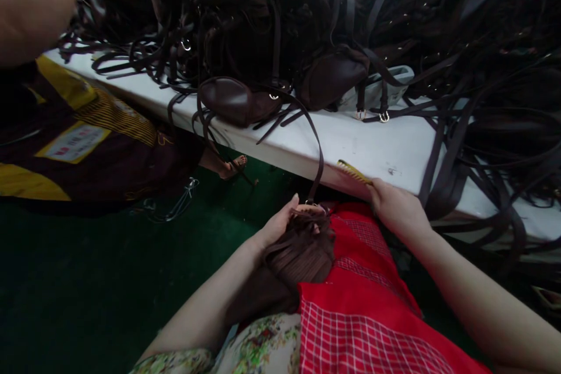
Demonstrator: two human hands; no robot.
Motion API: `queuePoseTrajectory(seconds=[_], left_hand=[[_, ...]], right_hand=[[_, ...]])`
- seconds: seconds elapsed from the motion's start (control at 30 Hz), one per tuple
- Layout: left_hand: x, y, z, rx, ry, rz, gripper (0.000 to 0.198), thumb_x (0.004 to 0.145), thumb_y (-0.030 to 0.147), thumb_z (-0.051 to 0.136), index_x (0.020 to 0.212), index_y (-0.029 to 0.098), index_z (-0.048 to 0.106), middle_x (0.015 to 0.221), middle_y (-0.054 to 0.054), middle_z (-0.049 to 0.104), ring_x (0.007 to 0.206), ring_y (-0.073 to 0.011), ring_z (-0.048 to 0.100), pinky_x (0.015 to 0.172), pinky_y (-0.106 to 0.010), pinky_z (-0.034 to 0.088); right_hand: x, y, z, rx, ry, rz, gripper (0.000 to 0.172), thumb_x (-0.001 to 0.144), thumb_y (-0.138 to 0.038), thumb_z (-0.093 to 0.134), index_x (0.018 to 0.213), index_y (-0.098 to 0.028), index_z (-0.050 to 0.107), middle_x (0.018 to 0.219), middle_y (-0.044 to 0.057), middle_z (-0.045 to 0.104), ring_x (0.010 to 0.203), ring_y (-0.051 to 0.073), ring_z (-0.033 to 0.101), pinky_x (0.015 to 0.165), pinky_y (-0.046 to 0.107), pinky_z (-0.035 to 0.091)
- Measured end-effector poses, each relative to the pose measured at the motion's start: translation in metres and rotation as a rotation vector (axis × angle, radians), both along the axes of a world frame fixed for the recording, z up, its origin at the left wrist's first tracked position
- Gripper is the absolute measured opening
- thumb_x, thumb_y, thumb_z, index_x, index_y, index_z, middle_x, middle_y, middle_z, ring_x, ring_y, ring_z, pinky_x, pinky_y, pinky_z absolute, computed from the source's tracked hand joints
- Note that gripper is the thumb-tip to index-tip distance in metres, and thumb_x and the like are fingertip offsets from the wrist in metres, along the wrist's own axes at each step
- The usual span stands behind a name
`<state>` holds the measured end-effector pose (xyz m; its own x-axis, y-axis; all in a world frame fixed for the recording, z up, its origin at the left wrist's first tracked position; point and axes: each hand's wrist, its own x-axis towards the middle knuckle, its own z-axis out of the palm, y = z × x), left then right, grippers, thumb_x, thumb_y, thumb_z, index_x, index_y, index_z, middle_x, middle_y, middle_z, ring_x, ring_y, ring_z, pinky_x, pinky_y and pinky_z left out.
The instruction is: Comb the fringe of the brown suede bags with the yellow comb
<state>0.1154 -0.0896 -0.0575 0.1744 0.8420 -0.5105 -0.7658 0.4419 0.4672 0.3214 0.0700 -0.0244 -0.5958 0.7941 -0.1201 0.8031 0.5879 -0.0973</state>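
Hands: two — the left hand (280, 225) is closed around the upper part of a brown bag, and the right hand (397, 207) is pinching one end of a yellow brush.
Brown bag (302, 251): one, gathered in folds, in front of the person's body, beside the red apron; its mouth is near the table edge.
Yellow brush (350, 170): one, with a row of teeth or bristles; its far end is over the table edge, but whether it touches I cannot tell.
Strap (321, 155): one, thin and dark, curving from near the left hand up to the table.
White table (350, 140): one, with many dark bags (245, 29) heaped on it, too many for counting.
Front bags: two stand out near the edge — a left one (225, 99) and a right one (333, 79).
Buckles (384, 117): three shiny ones near the front.
Pale basket (398, 75): one, behind the right front bag.
Red apron (372, 327): one, with checked panels.
Co-worker (109, 146): one, at left, in maroon and yellow clothing; one foot (234, 168) shows on the green floor (109, 280).
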Motion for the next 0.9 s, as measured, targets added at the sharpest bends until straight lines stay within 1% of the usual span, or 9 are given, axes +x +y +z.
queuePoseTrajectory(seconds=[0.13, 0.23, 0.3, 0.37, 0.47, 0.57, 0.73, 0.8, 0.9], left_hand=[[-0.009, 0.008, -0.011, -0.154, -0.064, 0.261, 0.069, 0.093, 0.055, 0.023, 0.107, 0.002, 0.064, 0.081, -0.015, 0.072, 0.073, -0.0224, 0.068, 0.080, -0.034, 0.050], [-0.017, 0.012, -0.019, -0.265, -0.069, 0.407, 0.067, 0.095, 0.050, 0.018, 0.115, 0.000, 0.059, 0.090, -0.018, 0.072, 0.080, -0.0249, 0.069, 0.086, -0.038, 0.049], [-0.019, 0.012, -0.022, -0.301, -0.056, 0.464, 0.067, 0.095, 0.050, 0.017, 0.119, 0.000, 0.056, 0.095, -0.019, 0.071, 0.083, -0.0258, 0.069, 0.087, -0.040, 0.049], [-0.019, 0.010, -0.024, -0.300, -0.050, 0.491, 0.069, 0.095, 0.053, 0.017, 0.119, 0.001, 0.056, 0.098, -0.020, 0.070, 0.085, -0.0267, 0.069, 0.087, -0.041, 0.049], [-0.015, 0.008, -0.025, -0.328, 0.001, 0.513, 0.068, 0.094, 0.054, 0.021, 0.114, 0.001, 0.058, 0.100, -0.021, 0.069, 0.091, -0.0284, 0.068, 0.087, -0.042, 0.050], [-0.012, 0.007, -0.027, -0.367, 0.157, 0.596, 0.062, 0.094, 0.053, 0.023, 0.114, 0.005, 0.058, 0.112, -0.020, 0.065, 0.104, -0.0279, 0.063, 0.093, -0.040, 0.047], [-0.007, 0.002, -0.028, -0.294, 0.411, 0.702, 0.054, 0.095, 0.053, 0.025, 0.116, 0.018, 0.061, 0.141, -0.006, 0.047, 0.137, -0.0181, 0.032, 0.113, -0.027, 0.022], [-0.001, -0.001, -0.024, -0.173, 0.564, 0.603, 0.058, 0.093, 0.056, 0.024, 0.108, 0.019, 0.066, 0.135, -0.005, 0.053, 0.135, -0.0212, 0.035, 0.113, -0.032, 0.022], [0.009, -0.002, -0.015, 0.094, 0.728, 0.219, 0.057, 0.089, 0.061, 0.034, 0.092, 0.017, 0.071, 0.110, -0.008, 0.068, 0.114, -0.0274, 0.054, 0.104, -0.039, 0.036]], right_hand=[[-0.004, -0.035, 0.026, -0.378, 0.386, 0.221, 0.029, 0.097, -0.034, 0.032, 0.103, -0.019, 0.056, 0.080, 0.003, 0.067, 0.069, 0.015, 0.062, 0.063, 0.024, 0.045], [-0.009, -0.074, 0.034, -0.562, 0.398, 0.501, 0.026, 0.096, -0.026, 0.035, 0.112, -0.021, 0.055, 0.093, 0.004, 0.067, 0.082, 0.014, 0.064, 0.072, 0.022, 0.048], [-0.012, -0.093, 0.032, -0.525, 0.271, 0.694, 0.033, 0.091, -0.017, 0.040, 0.123, -0.020, 0.051, 0.097, 0.006, 0.066, 0.081, 0.015, 0.065, 0.071, 0.024, 0.049], [-0.012, -0.104, 0.028, -0.370, 0.094, 0.786, 0.049, 0.083, -0.009, 0.044, 0.131, -0.016, 0.045, 0.093, 0.008, 0.065, 0.073, 0.018, 0.065, 0.062, 0.027, 0.050], [-0.009, -0.103, 0.025, -0.145, -0.089, 0.785, 0.064, 0.074, -0.004, 0.045, 0.137, -0.008, 0.038, 0.091, 0.010, 0.063, 0.069, 0.022, 0.065, 0.056, 0.031, 0.050], [-0.003, -0.091, 0.022, -0.017, -0.172, 0.708, 0.060, 0.077, -0.003, 0.043, 0.136, -0.008, 0.039, 0.091, 0.011, 0.064, 0.068, 0.021, 0.065, 0.054, 0.029, 0.050], [0.004, -0.069, 0.007, 0.061, -0.208, 0.580, 0.056, 0.081, -0.004, 0.044, 0.135, -0.014, 0.039, 0.102, 0.011, 0.065, 0.071, 0.018, 0.066, 0.058, 0.026, 0.050], [0.003, -0.064, 0.003, 0.063, -0.195, 0.555, 0.053, 0.083, -0.006, 0.044, 0.135, -0.015, 0.040, 0.103, 0.011, 0.065, 0.073, 0.017, 0.066, 0.058, 0.025, 0.050], [-0.003, -0.060, 0.001, 0.078, -0.183, 0.502, 0.048, 0.086, -0.009, 0.042, 0.133, -0.015, 0.042, 0.100, 0.010, 0.065, 0.071, 0.017, 0.066, 0.056, 0.024, 0.048]])
